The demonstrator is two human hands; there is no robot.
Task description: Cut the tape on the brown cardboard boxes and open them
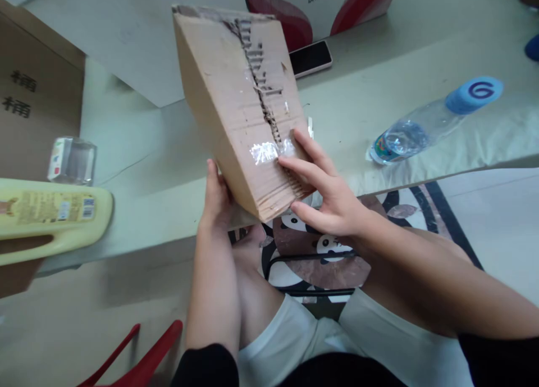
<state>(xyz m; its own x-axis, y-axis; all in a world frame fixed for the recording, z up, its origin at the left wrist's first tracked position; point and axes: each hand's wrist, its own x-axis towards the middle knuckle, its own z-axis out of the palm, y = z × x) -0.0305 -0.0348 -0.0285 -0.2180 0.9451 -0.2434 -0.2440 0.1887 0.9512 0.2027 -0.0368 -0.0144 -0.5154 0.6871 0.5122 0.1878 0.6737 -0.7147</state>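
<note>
A brown cardboard box (236,112) is tilted up over the table's front edge, with a torn seam running down its face and shiny tape near the lower end. My left hand (217,199) supports its lower left side, thumb up along the side and the other fingers hidden behind the box. The spread fingers of my right hand (324,190) touch the taped, lower right part of the face; nothing is gripped between them.
On the pale table (155,190) are a water bottle (421,128) to the right, a phone (314,58) behind the box, a small clear container (72,161) and a yellow jug (63,218) at left. Larger cartons (37,72) stand behind. Red legs (147,359) show below left.
</note>
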